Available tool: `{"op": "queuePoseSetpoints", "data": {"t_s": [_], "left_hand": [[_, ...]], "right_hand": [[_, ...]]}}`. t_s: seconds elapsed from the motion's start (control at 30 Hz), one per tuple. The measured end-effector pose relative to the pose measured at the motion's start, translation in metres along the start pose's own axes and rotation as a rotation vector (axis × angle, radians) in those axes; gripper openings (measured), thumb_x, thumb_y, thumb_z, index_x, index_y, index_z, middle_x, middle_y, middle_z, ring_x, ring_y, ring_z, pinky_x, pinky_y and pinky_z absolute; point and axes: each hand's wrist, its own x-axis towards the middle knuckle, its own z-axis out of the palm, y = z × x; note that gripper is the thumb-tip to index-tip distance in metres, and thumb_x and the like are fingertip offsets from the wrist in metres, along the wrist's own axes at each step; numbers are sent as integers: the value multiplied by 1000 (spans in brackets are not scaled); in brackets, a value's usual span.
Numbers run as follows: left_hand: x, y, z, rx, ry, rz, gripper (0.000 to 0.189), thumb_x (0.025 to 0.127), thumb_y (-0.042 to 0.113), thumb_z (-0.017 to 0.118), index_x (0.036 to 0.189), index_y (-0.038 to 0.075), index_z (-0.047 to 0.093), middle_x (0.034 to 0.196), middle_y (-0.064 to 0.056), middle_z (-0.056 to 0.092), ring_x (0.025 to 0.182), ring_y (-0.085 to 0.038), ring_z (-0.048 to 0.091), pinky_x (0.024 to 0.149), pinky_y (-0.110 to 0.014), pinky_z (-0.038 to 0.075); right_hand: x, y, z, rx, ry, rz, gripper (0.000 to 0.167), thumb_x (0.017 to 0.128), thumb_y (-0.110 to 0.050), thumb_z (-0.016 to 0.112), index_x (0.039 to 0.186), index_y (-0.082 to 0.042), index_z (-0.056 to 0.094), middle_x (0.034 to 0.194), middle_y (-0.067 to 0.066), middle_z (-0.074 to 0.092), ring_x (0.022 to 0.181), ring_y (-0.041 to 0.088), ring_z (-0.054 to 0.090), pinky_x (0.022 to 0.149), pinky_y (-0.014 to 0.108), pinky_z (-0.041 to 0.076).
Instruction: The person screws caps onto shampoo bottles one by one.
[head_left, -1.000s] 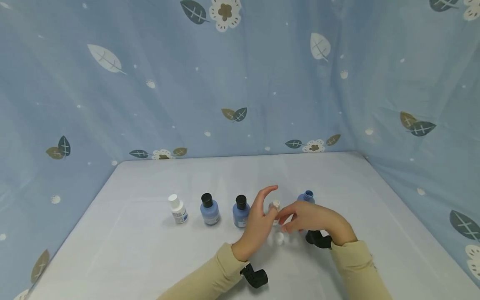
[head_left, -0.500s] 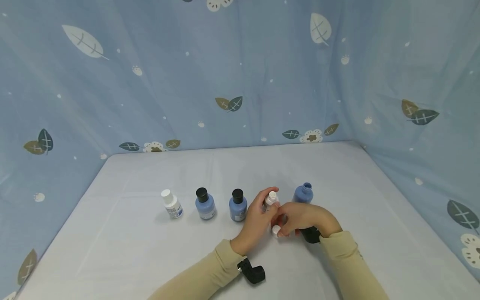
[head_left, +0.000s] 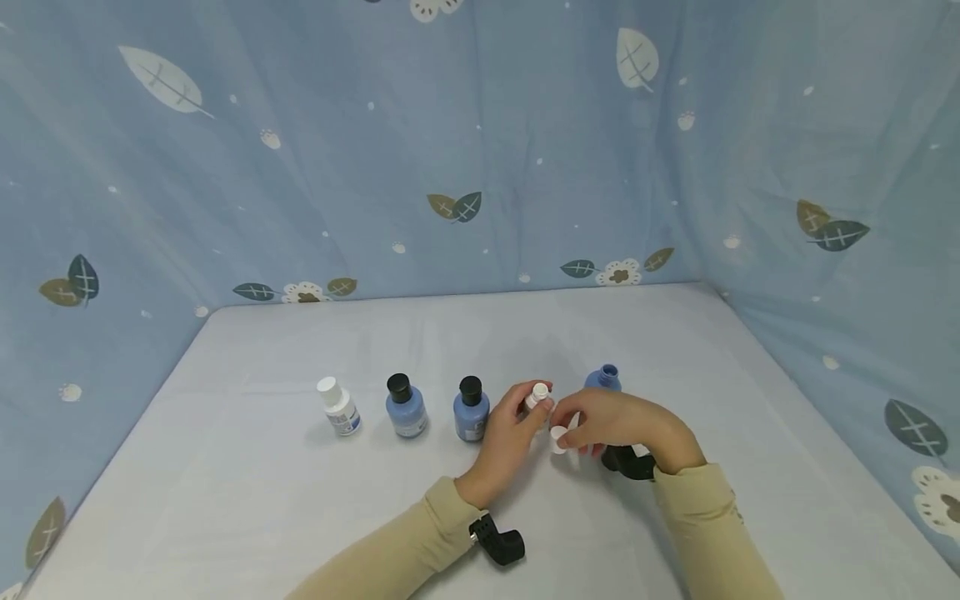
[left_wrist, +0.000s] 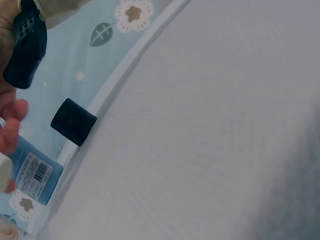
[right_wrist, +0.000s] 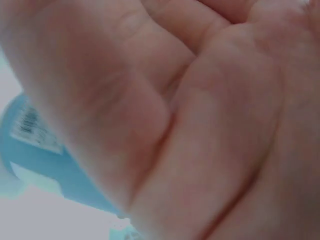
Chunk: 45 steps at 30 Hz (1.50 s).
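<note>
In the head view my left hand (head_left: pixel 504 442) grips a small white bottle (head_left: pixel 538 393) whose neck shows without a cap. Just to its right, my right hand (head_left: pixel 618 418) pinches a white cap (head_left: pixel 558 439) between thumb and fingers, slightly above the table and apart from the bottle. Behind the right hand stands an uncapped blue bottle (head_left: pixel 603 377), its lower part hidden. The left wrist view shows that blue bottle's label (left_wrist: pixel 34 175) and a black cap (left_wrist: pixel 73 121) standing on the table. My palm (right_wrist: pixel 215 110) fills most of the right wrist view.
Left of my hands stand two blue bottles with black caps, one nearer (head_left: pixel 471 410) and one farther (head_left: pixel 407 407), plus a capped white bottle (head_left: pixel 339 407). A white cloth covers the table (head_left: pixel 247 500). A patterned blue curtain (head_left: pixel 337 167) hangs behind it.
My left hand has closed around the white bottle. My right hand has taken the white cap from the table and raised it a little toward the bottle. The head view has tilted downward.
</note>
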Motion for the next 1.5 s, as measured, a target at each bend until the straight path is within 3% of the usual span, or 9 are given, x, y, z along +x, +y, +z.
{"op": "queuePoseSetpoints", "data": {"t_s": [0.17,0.4,0.53,0.7,0.9,1.13,1.33,1.5], "left_hand": [[0,0,-2,-6,-7,6,28,90,17,55,116,6,55,110,-9,56,90,-19,51,74,-25,44],[2,-1,0,-46,-4,-14,26,91,17,53,115,8,55,108,-5,58,84,-13,52,70,-23,44],[2,-2,-1,-43,-12,-25,26,90,17,54,115,9,55,106,-3,58,83,-12,51,68,-24,45],[2,-1,-2,-52,-20,-38,26,90,17,55,115,10,56,110,-10,56,86,-17,51,69,-24,45],[2,1,-3,-72,-27,-42,26,90,16,54,115,9,55,113,-13,54,94,-25,51,76,-26,44],[1,2,-4,-57,-12,-66,26,90,17,55,115,12,56,102,-2,56,88,-23,51,71,-25,45],[1,-1,-2,-59,-6,-58,25,89,17,55,114,13,56,100,-2,57,85,-20,53,70,-27,45],[3,-16,1,-44,8,-58,23,89,22,55,112,19,57,97,1,57,84,-18,53,69,-27,45]], "right_hand": [[-7,-1,-8,19,44,-32,26,83,-24,63,105,-10,61,90,2,58,70,21,59,58,37,50],[-13,-3,-14,-28,71,-85,27,86,-30,59,103,-9,60,77,6,60,64,25,58,61,39,49],[-16,-5,-17,-57,123,-52,23,86,-30,59,104,-16,59,79,4,61,66,21,58,63,36,48],[-17,-4,-19,-63,214,-46,25,87,-28,57,109,-19,58,86,1,61,70,20,58,65,33,46],[-14,-4,-20,-35,280,-113,26,88,-26,55,113,-21,58,89,-3,61,75,18,57,66,33,46],[-6,-11,-15,-77,441,-201,25,87,-30,57,112,-26,59,99,-10,58,84,10,55,67,29,47],[0,-15,-7,-137,490,-311,27,88,-24,58,114,-20,60,100,-10,58,86,7,54,69,26,47],[2,-16,-2,-198,502,-318,29,86,-19,60,115,-19,60,102,-11,57,85,5,52,71,27,47]]}}
